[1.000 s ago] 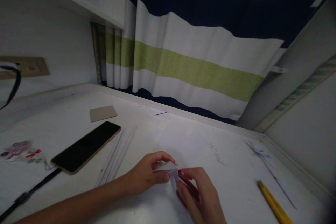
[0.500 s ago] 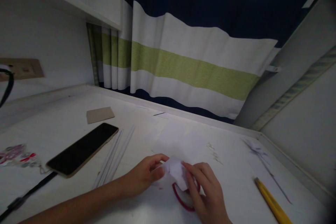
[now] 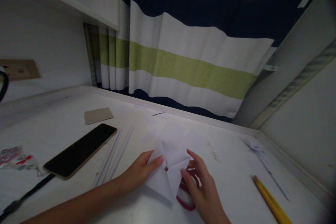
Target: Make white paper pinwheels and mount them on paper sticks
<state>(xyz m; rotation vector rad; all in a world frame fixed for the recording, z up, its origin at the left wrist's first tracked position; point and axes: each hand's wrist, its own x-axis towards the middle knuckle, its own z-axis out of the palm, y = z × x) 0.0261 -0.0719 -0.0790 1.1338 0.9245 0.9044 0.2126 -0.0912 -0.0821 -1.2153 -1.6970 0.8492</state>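
Pinching folded paper, the left hand likely steadied its folds. Beside that grip, whether the right hand clasped red handles was unclear.

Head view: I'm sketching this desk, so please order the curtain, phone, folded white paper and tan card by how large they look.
1. Curtain
2. Phone and folded white paper: too alike to rank, the latter partly covered
3. Tan card
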